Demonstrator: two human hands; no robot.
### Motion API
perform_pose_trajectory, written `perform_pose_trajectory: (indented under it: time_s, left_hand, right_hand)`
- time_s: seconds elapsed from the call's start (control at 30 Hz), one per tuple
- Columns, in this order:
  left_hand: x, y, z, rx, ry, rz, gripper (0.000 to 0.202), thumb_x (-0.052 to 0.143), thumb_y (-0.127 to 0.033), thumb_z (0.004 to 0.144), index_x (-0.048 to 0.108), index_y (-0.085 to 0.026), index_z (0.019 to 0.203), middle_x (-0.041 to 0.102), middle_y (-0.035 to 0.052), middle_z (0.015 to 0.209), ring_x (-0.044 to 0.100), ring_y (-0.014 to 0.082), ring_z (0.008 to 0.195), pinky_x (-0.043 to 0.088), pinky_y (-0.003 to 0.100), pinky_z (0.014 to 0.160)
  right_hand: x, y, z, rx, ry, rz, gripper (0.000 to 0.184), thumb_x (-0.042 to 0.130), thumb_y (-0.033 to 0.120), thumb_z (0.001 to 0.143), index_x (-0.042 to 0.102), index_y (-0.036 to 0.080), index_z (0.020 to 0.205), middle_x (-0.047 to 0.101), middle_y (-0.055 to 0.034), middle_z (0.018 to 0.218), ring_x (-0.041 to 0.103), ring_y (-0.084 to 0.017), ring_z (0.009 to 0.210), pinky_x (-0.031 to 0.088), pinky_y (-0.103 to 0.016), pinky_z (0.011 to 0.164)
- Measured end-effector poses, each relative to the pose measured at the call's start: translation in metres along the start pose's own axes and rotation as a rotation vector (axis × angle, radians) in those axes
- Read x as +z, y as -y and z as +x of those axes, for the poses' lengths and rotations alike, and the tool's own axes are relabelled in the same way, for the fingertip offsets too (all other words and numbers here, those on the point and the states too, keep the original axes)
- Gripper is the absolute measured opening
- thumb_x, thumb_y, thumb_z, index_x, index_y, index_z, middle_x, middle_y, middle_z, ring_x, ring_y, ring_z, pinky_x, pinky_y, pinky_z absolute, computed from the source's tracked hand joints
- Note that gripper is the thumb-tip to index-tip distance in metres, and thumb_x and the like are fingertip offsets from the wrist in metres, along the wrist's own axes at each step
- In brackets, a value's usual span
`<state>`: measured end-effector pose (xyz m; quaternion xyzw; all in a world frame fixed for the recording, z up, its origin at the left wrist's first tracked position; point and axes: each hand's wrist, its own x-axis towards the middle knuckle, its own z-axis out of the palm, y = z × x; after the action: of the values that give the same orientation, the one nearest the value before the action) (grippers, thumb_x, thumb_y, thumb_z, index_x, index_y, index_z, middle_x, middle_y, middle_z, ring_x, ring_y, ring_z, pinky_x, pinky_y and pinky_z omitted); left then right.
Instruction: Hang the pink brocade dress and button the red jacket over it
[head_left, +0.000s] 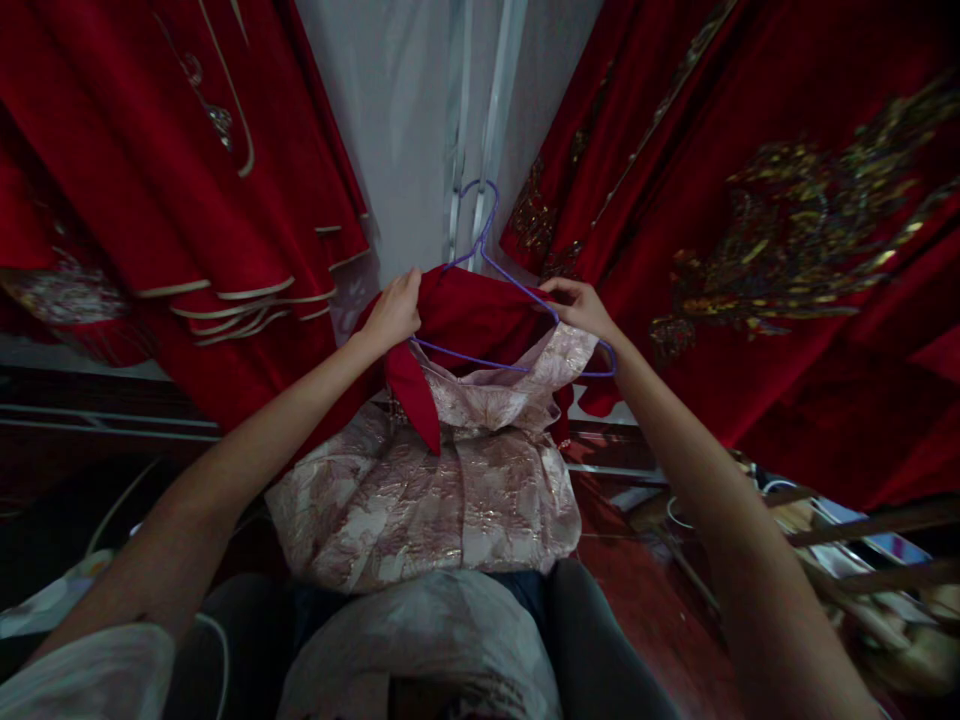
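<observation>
A pale pink brocade dress [487,490] with a metallic sheen hangs in front of my lap. The purple wire hanger [480,358] runs through its neckline, with its hook pointing up. Red cloth [480,310] lies behind and over the hanger, and one pointed red flap hangs down on the dress front. My left hand [397,308] is closed on the red cloth at the left shoulder. At the other end, my right hand [577,305] pinches the red cloth beside the dress's right strap, close to the hanger's arm.
Red garments with pale trim [247,220] hang on the left. More red garments with gold sequin embroidery [795,220] hang on the right. Behind the hanger stand vertical metal rails [491,100]. A wooden frame [870,525] with assorted items sits low at right.
</observation>
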<state>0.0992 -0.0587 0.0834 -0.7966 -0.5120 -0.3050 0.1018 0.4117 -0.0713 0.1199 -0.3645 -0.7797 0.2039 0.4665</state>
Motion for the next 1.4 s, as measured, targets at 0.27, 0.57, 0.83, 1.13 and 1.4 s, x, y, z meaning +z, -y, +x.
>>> perform_pose_trajectory:
  time_s: [0.27, 0.57, 0.83, 1.13, 1.4]
  left_hand:
    - [0.002, 0.002, 0.000, 0.029, -0.031, 0.000, 0.046, 0.044, 0.003, 0.067, 0.042, -0.012, 0.111, 0.058, 0.0168, 0.106, 0.055, 0.0319, 0.109, 0.045, 0.046, 0.092]
    - [0.005, 0.000, 0.001, 0.024, -0.043, 0.002, 0.046, 0.044, 0.004, 0.067, 0.043, -0.012, 0.110, 0.058, 0.0165, 0.105, 0.056, 0.0320, 0.108, 0.045, 0.047, 0.093]
    - [0.007, 0.001, 0.002, 0.032, -0.060, 0.010, 0.049, 0.043, 0.005, 0.066, 0.043, -0.014, 0.111, 0.058, 0.0155, 0.106, 0.056, 0.0312, 0.109, 0.046, 0.046, 0.092]
    - [0.003, -0.001, 0.000, 0.016, -0.050, 0.010, 0.046, 0.043, 0.004, 0.068, 0.043, -0.013, 0.111, 0.058, 0.0164, 0.106, 0.055, 0.0312, 0.110, 0.044, 0.046, 0.094]
    - [0.001, -0.016, -0.010, -0.044, -0.035, 0.021, 0.044, 0.045, 0.003, 0.071, 0.043, -0.010, 0.113, 0.056, 0.0187, 0.110, 0.053, 0.0327, 0.113, 0.042, 0.047, 0.097]
  right_hand:
    - [-0.002, 0.020, 0.001, -0.074, 0.043, -0.102, 0.033, 0.073, 0.038, 0.059, 0.046, 0.020, 0.063, 0.050, 0.0019, 0.068, 0.047, -0.012, 0.064, 0.040, -0.025, 0.063]
    - [-0.021, 0.027, -0.014, 0.245, 0.001, -0.813, 0.014, 0.062, 0.026, 0.065, 0.050, 0.020, 0.067, 0.054, 0.0009, 0.062, 0.050, -0.015, 0.061, 0.036, -0.026, 0.060]
    - [-0.024, 0.018, -0.015, 0.433, -0.228, -1.034, 0.021, 0.060, 0.019, 0.067, 0.064, 0.014, 0.086, 0.064, -0.0156, 0.087, 0.060, -0.029, 0.083, 0.046, -0.042, 0.074]
    - [-0.028, 0.008, -0.019, 0.322, -0.425, -0.881, 0.032, 0.038, 0.026, 0.088, 0.057, 0.012, 0.110, 0.065, -0.0188, 0.086, 0.063, -0.031, 0.083, 0.046, -0.045, 0.077]
    - [-0.051, 0.050, -0.056, 0.036, -0.429, -0.995, 0.036, 0.047, 0.052, 0.088, 0.059, 0.019, 0.097, 0.064, -0.0116, 0.089, 0.060, -0.025, 0.083, 0.044, -0.036, 0.074]
